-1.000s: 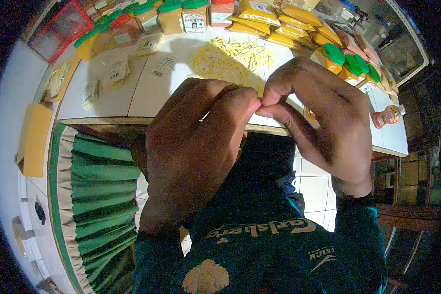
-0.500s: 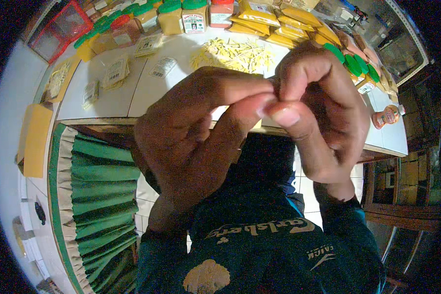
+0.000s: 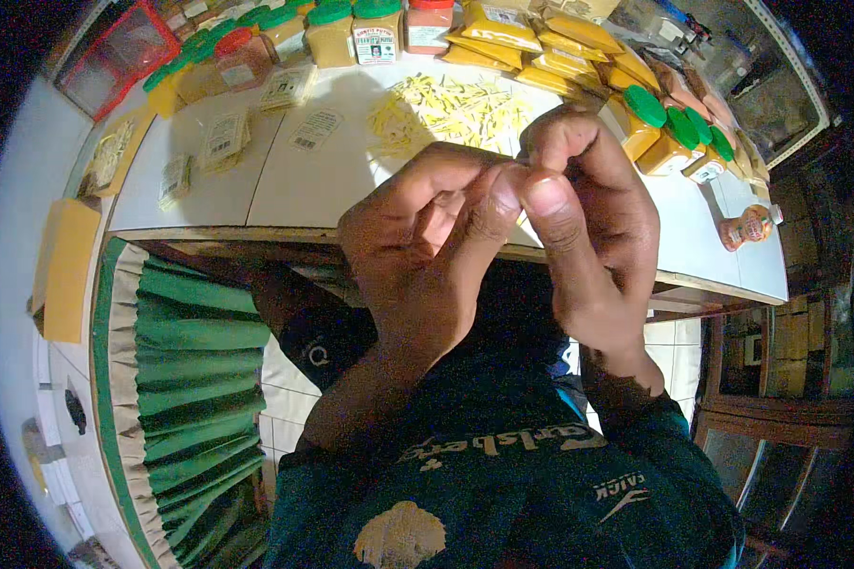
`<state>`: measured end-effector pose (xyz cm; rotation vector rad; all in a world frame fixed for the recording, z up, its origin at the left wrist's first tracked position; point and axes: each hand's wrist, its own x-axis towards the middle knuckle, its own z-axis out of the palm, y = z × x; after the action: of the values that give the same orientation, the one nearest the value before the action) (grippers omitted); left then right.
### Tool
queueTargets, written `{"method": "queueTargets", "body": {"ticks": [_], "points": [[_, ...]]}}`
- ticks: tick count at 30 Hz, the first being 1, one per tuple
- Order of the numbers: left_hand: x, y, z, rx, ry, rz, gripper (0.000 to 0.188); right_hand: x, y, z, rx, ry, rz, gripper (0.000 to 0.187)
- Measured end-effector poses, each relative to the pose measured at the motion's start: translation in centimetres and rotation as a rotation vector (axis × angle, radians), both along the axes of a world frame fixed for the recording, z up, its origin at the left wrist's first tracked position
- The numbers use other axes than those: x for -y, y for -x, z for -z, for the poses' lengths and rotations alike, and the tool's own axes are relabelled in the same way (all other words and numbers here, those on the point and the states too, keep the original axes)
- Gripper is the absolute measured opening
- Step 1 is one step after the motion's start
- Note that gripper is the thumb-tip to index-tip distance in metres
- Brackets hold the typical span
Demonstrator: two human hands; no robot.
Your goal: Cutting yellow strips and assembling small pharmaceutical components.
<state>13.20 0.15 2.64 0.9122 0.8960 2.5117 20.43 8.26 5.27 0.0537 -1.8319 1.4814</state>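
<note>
My left hand (image 3: 422, 251) and my right hand (image 3: 598, 237) meet above the front edge of the white tabletop (image 3: 289, 194). Both are closed in a pinch, with the thumbs side by side and the fingertips touching. Whatever sits between the fingertips is hidden or too small to name. Just beyond them lies a loose pile of thin yellow-and-white strips (image 3: 446, 112). Left of the pile rest a flat printed label (image 3: 315, 130) and small stacks of labels (image 3: 226, 140).
Jars with green lids (image 3: 377, 36) and bulging yellow packets (image 3: 498, 28) line the back. More green-lidded jars (image 3: 664, 155) and an orange bottle (image 3: 748, 229) stand at the right. A red basket (image 3: 123, 52) is far left; a green curtain (image 3: 199, 379) hangs below the table.
Both hands have drawn back toward me and slightly lower. The left has turned so its thumb points upward beside the right thumb. The pinch stays closed, and more of the right-hand jars shows.
</note>
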Motion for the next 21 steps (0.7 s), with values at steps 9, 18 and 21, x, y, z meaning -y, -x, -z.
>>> {"method": "queueTargets", "body": {"ticks": [9,18,21], "points": [[0.6,0.4,-0.8,-0.007,0.049,0.027,0.012,-1.1,-0.1,0.5,-0.094,0.214,-0.324,0.007],[1.3,1.0,-0.9,-0.331,0.162,-0.177,0.006,-0.2,-1.0,-1.1,0.018,0.186,-0.157,0.032],[1.2,1.0,-0.9,-0.344,0.117,-0.19,0.004,-0.3,-0.9,-1.4,-0.007,0.146,-0.15,0.033]]}}
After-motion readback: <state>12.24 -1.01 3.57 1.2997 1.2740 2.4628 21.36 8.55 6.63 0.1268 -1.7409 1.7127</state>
